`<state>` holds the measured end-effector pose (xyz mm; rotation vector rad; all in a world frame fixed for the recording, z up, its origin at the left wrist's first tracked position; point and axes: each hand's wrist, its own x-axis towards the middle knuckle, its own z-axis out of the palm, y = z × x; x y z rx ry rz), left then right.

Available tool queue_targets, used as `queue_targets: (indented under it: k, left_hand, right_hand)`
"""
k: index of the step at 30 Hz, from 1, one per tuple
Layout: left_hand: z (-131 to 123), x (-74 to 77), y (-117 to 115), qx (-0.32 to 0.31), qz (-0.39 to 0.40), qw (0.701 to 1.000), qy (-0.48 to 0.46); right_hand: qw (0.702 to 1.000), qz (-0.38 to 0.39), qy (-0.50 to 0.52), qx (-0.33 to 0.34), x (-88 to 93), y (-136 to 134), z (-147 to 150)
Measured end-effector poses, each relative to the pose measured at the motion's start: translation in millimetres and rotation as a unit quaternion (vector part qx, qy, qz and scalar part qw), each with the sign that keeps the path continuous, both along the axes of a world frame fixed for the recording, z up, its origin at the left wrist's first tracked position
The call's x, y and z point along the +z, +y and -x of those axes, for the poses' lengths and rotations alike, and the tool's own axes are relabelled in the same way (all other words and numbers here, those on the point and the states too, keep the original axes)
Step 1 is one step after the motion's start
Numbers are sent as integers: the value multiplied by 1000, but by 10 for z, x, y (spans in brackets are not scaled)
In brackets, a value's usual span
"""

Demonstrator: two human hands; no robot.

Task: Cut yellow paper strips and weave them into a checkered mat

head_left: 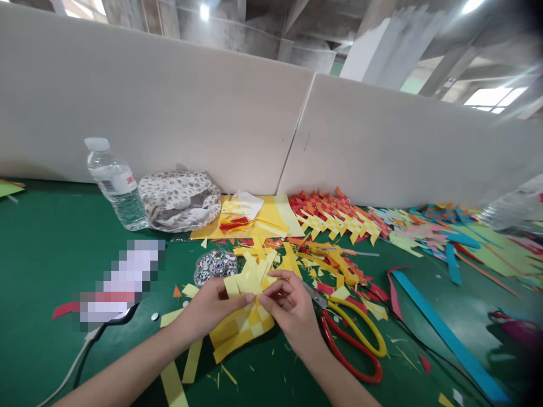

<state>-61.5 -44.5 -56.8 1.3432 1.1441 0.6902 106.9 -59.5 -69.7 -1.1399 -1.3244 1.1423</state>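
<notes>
In the head view a woven piece of yellow and pale-yellow paper strips is held just above the green table. My left hand pinches its left side between thumb and fingers. At the right edge my right hand has curled fingers, with thumb and fingertip together on the paper strips. Loose strip ends stick up beyond both hands. Close by on the right lie scissors with one red and one yellow handle. A clear bag of googly eyes sits behind my left hand.
A yellow glue gun lies behind the scissors, its cord trailing right. Finished red and yellow woven paper fish are heaped near the partition. A water bottle, a patterned cloth bag and a blurred-out device are leftward.
</notes>
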Motion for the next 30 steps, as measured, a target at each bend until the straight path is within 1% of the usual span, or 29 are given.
queue_targets:
  k: [2, 4, 6, 8, 11, 16, 20, 22, 26, 30]
  left_hand:
    - [19, -5, 16, -13, 7, 999, -29]
    - [45, -15, 38, -45, 12, 996, -72]
    - [72, -40, 56, -70, 3, 995, -76]
    - [90, -81, 65, -64, -17, 997, -41]
    - [94, -146, 58, -39, -36, 999, 1]
    - [76, -176, 39, -57, -37, 997, -26]
    - [85, -175, 64, -42, -31, 998, -48]
    - [93, -182, 79, -35, -34, 998, -42]
    - [98, -189, 81, -53, -25, 998, -27]
    - [95, -173, 64, -42, -33, 999, -8]
  right_hand:
    - [1000, 1, 1, -7, 0, 6, -5]
    - [1000, -1, 1, -21, -3, 18, -15]
    - [999, -3, -1, -35, -7, 34, -28]
    - [999, -3, 3, -41, -12, 50, -37]
    - [1000, 1, 21, -23, -13, 63, -35]
    - [998, 47, 29, 30, -18, 53, -12]
    - [999, 48, 21, 11, -11, 60, -16]
    - [998, 48, 32, 11, -2, 64, -16]
    - [996, 64, 41, 35, -2, 55, -1]
    - [998, 54, 32, 23, -2, 42, 6]
